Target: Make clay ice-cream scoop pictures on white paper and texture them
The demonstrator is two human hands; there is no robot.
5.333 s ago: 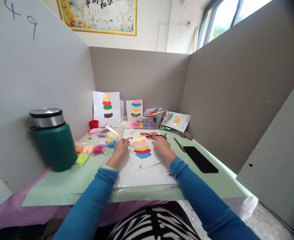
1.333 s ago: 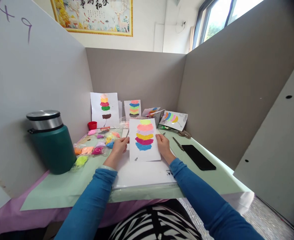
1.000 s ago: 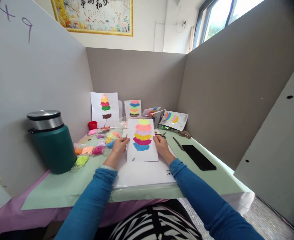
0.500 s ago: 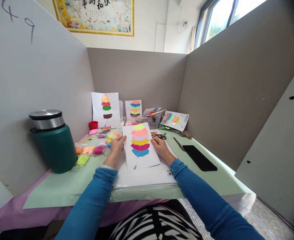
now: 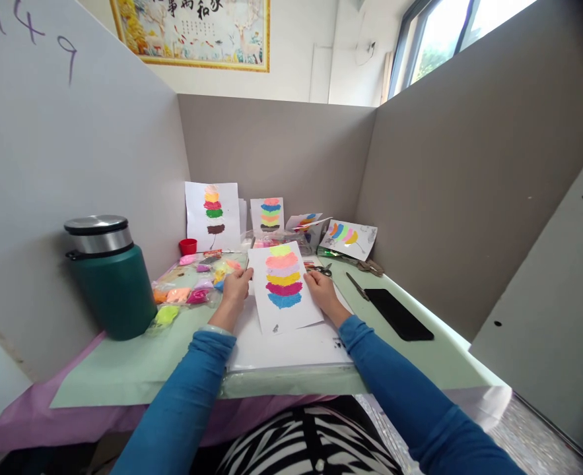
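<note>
Between my two hands a white sheet of paper (image 5: 266, 316) is held up, tilted toward me. Stacked bands of colour run down it: yellow-green, coral, lilac, yellow, magenta and blue. My left hand (image 5: 236, 293) pinches its left edge. On the opposite edge, my right hand (image 5: 322, 293) grips with thumb and fingers. Beneath the sheet lies a larger white board or paper pad (image 5: 286, 353) with dark smudges at its right side. Small bags of coloured clay-like material (image 5: 177, 295) lie to the left of my left hand.
A green flask (image 5: 113, 284) stands at the left. Similar colour-banded sheets (image 5: 216, 234) lean at the back, beside a red cup (image 5: 188, 247). Scissors (image 5: 327, 269), a slim dark tool (image 5: 356, 285) and a black phone-like slab (image 5: 399, 315) lie to the right. Grey partitions (image 5: 276, 145) enclose the table.
The held sheet has tilted slightly, its lower edge swinging a little to the right. Both hands keep their hold. The whole view has shifted slightly.
</note>
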